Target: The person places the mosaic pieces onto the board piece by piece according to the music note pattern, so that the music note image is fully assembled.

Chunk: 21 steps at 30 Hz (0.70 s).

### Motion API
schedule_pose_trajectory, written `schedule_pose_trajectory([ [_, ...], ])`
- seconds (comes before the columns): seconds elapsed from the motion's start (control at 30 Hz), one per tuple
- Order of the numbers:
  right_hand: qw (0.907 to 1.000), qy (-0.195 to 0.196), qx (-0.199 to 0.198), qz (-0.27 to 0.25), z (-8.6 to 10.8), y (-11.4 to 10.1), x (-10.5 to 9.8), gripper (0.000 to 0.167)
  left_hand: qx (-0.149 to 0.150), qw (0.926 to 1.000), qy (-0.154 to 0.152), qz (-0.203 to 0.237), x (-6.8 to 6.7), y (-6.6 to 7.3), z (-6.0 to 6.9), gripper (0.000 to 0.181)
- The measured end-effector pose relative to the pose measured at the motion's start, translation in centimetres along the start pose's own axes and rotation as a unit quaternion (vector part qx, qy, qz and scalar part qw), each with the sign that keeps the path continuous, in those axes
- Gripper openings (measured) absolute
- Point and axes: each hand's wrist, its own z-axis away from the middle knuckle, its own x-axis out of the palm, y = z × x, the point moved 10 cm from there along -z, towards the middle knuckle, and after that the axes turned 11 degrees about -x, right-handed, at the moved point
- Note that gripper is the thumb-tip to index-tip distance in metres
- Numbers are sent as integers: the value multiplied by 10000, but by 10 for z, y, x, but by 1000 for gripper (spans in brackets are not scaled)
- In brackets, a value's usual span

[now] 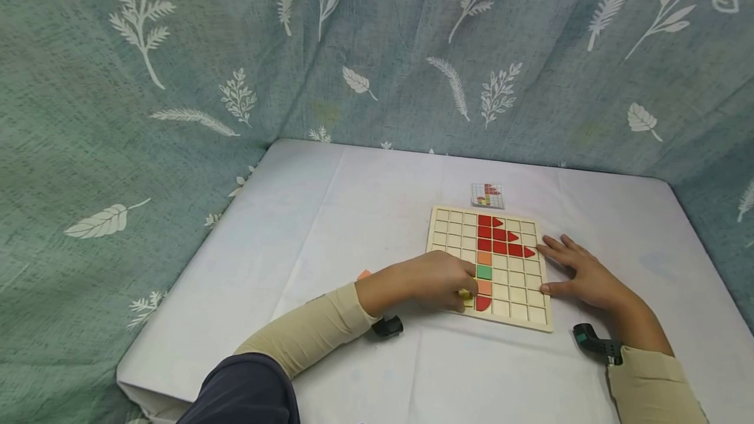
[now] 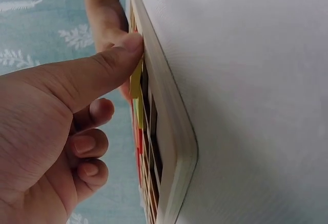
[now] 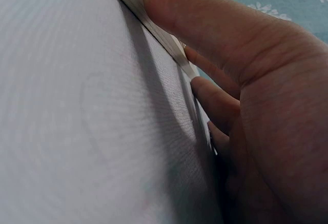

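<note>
A wooden grid board (image 1: 518,294) lies on the white table, bearing red square and pointed tiles (image 1: 499,248) in three rows. Below them runs a column with an orange tile (image 1: 484,258), a green tile (image 1: 484,272), another orange one and a rounded red tile (image 1: 483,304). At the board's near side my left hand (image 1: 440,279) pinches a yellow tile (image 2: 136,83), its thumb against it; the index finger is hidden in the left wrist view. My right hand (image 1: 589,278) touches the board's right edge with thumb and fingers spread and fairly straight.
A small pattern card (image 1: 487,195) with a similar coloured figure lies just beyond the board. An orange piece (image 1: 364,274) shows partly behind the left forearm. Patterned cloth (image 1: 377,51) hangs behind the white table (image 1: 353,214).
</note>
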Motion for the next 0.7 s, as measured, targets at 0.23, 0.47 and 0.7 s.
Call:
schedule_pose_trajectory([
  [0.23,10000,-8,11,-25,0,-1,0,101,-6,9998,71,-174,0,-3,0,24],
  [0.47,10000,4,11,14,0,-1,-1,100,116,9997,102,-190,0,-1,1,20],
  [0.7,10000,-10,49,-6,1,0,1,101,136,9998,106,-98,-2,2,-2,18],
])
